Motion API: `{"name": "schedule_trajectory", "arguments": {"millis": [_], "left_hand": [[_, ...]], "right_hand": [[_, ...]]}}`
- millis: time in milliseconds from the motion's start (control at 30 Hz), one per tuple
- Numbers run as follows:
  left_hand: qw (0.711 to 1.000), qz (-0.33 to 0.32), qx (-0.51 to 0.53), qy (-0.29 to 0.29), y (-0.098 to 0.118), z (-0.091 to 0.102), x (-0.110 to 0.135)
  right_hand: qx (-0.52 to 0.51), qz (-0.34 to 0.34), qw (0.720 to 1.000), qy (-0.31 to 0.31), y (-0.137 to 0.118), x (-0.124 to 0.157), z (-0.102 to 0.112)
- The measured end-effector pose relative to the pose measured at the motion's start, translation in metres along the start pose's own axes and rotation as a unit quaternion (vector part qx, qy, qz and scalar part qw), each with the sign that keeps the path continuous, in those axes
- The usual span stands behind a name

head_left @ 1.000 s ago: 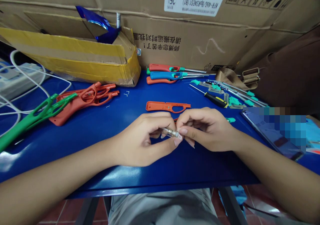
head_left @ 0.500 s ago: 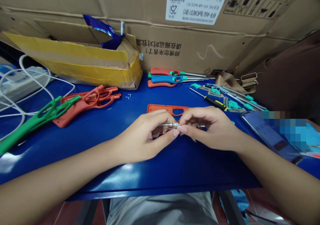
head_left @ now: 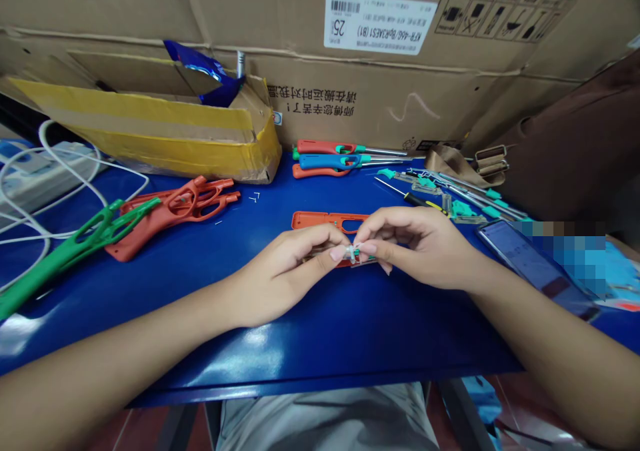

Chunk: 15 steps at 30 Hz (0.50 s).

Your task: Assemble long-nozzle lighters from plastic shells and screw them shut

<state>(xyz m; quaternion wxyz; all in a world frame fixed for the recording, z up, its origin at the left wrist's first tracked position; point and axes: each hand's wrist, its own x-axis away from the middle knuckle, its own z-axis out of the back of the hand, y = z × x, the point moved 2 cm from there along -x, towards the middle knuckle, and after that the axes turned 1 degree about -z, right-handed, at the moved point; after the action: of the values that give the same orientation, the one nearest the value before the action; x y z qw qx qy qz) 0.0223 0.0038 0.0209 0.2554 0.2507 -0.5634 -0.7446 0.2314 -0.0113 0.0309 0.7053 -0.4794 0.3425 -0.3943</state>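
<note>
Between my hands, over the table's middle, is a clear plastic lighter fuel tank (head_left: 349, 254) with a whitish end fitting. My left hand (head_left: 295, 264) is closed around it and hides most of its body. My right hand (head_left: 410, 247) pinches thumb and forefinger together at the fitting; what small part they hold is hidden. A bit of teal shows beside those fingertips. Just behind and partly under my hands lies an orange lighter shell half (head_left: 317, 221), its trigger opening towards the right.
Lighters (head_left: 330, 162) with metal barrels lie by the cardboard. Right of them are a screwdriver (head_left: 413, 199), teal-ended metal rods (head_left: 470, 192) and a phone (head_left: 530, 264). Left are orange shells (head_left: 175, 214), green shells (head_left: 75, 257), a white cable (head_left: 45, 221) and a yellow-taped box (head_left: 190, 137).
The clear tank has turned or slid in my left fingers, so less of its body shows and its fitting faces me more. Both hands stay together; the camera view has shifted slightly.
</note>
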Motion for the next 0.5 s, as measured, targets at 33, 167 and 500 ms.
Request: {"name": "schedule_trajectory", "arguments": {"millis": [33, 167, 500], "left_hand": [[1.0, 0.009, 0.013, -0.001, -0.0003, -0.0005, 0.0], [0.998, 0.032, 0.055, -0.011, -0.0017, -0.0025, -0.0007], [0.996, 0.079, 0.03, 0.023, -0.0047, 0.0005, -0.0044]], "right_hand": [[-0.003, -0.001, 1.0, 0.0, 0.0004, 0.0001, -0.0001], [-0.004, 0.004, 1.0, 0.0, 0.0014, -0.0006, -0.0007], [0.048, -0.004, 0.998, 0.045, 0.006, -0.0046, -0.0014]]}}
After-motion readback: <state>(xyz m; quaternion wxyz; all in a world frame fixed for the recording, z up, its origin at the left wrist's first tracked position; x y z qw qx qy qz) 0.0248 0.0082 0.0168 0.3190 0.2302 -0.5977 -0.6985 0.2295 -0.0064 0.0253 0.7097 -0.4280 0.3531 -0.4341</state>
